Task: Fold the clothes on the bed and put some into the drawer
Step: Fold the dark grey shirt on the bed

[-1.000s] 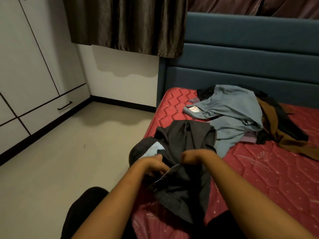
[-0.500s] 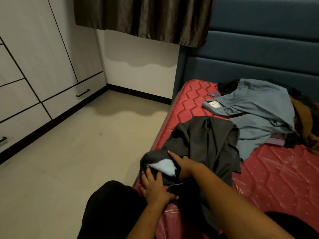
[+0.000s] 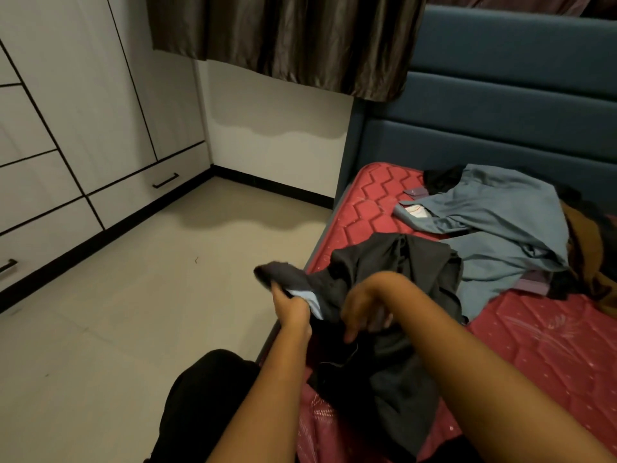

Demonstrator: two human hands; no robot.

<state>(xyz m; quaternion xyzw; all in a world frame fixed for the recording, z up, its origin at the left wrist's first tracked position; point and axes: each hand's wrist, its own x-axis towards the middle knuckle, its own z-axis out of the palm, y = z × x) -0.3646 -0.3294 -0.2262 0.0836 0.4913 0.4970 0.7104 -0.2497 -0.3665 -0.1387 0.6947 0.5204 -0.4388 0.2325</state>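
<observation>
While the left hand (image 3: 290, 307) grips the garment (image 3: 394, 269) at the left edge of the bed (image 3: 534, 345), the right hand (image 3: 364, 309) hangs just right of it, grip unclear.

1. Looks like a bedroom in a home.
2. Holds a red quilted mattress (image 3: 377, 208) against a blue padded headboard (image 3: 500, 105).
3. Has white built-in wardrobe fronts (image 3: 76, 95) with black-handled drawers (image 3: 143, 198) along the left wall.
4. Shows a dark brown curtain (image 3: 283, 35) hanging above a pale tiled floor (image 3: 133, 312).
5. Carries loose clothes (image 3: 494, 225) heaped on the mattress.
</observation>
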